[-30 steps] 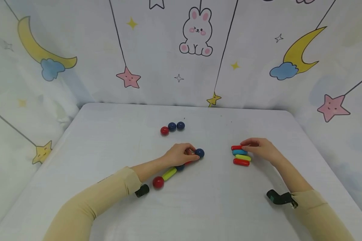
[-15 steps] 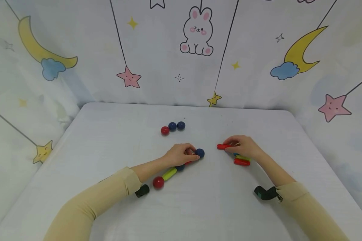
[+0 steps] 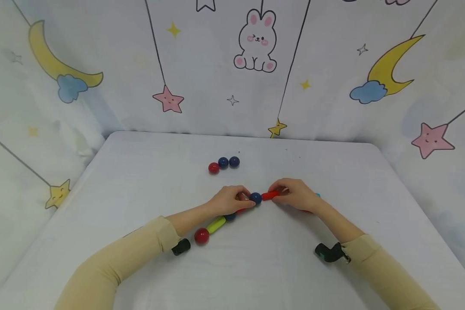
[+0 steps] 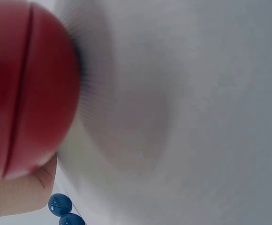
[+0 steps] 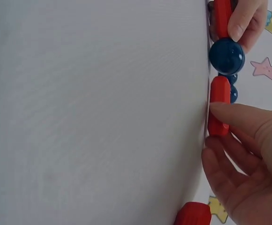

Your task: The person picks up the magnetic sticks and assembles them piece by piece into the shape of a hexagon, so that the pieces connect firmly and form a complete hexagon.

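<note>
A pale backdrop (image 3: 209,56) printed with yellow moons, stars and a winking rabbit (image 3: 255,41) hangs behind a white surface (image 3: 255,267). On it, a slanting row runs from a large red ball (image 3: 202,236) through a yellow-green stick (image 3: 216,225) and a partly hidden ball (image 3: 230,217) to an inner red stick (image 5: 223,18) and a blue ball (image 3: 255,198).

The person's left hand (image 3: 230,200) has its grip clamped at the row's far end, where the blue ball meets the inner red stick. The right hand (image 3: 296,193) pinches an outer red stick (image 3: 270,196) between thumb and fingers, its tip right at the blue ball (whether the two touch is hard to tell).

Farther back sit a smaller red ball (image 3: 214,168) and two dark blue balls (image 3: 229,162), close together. Bits of blue and red pieces (image 3: 306,211) peek out around the right hand.

Both arms wear beige sleeves (image 3: 139,249); the left one carries a thin dark mark along its upper edge, too small to read. A dark device (image 3: 328,252) sits at the right cuff.
</note>
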The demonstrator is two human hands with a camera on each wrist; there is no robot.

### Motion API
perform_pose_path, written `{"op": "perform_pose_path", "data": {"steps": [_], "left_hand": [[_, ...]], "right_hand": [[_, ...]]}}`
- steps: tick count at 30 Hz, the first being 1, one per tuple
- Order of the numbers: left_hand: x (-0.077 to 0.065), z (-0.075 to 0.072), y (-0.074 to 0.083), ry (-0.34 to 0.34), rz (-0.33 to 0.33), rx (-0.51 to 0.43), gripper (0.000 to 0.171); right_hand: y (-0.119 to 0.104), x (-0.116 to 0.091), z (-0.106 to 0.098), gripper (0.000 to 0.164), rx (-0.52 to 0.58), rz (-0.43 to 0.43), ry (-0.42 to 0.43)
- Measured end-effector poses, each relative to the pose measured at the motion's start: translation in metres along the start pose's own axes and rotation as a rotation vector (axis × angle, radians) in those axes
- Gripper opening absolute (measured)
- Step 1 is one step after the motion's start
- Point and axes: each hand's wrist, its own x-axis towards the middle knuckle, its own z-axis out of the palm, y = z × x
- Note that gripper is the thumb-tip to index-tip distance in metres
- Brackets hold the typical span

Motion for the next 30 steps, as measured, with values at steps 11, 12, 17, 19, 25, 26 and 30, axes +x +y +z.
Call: {"op": "perform_pose_path", "data": {"steps": [11, 12, 17, 19, 25, 26, 30], "left_hand": [[-0.005, -0.002, -0.004, 0.004, -0.004, -0.008, 0.034], [-0.005, -0.002, -0.004, 0.004, -0.001, -0.006, 0.035], [-0.005, -0.006, -0.004, 0.002, 0.006, 0.006, 0.038], [-0.005, -0.009, -0.002, 0.008, 0.007, 0.026, 0.039], [-0.002, -0.015, -0.001, 0.004, 0.017, 0.097, 0.035], [-0.002, -0.015, -0.001, -0.002, 0.019, 0.100, 0.035], [-0.002, -0.018, 0.000, -0.033, 0.018, 0.100, 0.033]], "right_hand": [[-0.006, 0.006, 0.003, 0.023, 0.015, -0.042, -0.043], [-0.007, 0.007, 0.003, 0.024, 0.015, -0.047, -0.043], [-0.009, 0.010, 0.005, 0.023, 0.011, -0.075, -0.031], [-0.009, 0.011, 0.005, 0.023, 0.010, -0.089, -0.027], [-0.013, 0.016, 0.008, 0.024, 0.043, -0.122, -0.049], [-0.013, 0.017, 0.009, 0.024, 0.047, -0.129, -0.055], [-0.017, 0.020, 0.011, 0.024, 0.064, -0.159, -0.077]]}}
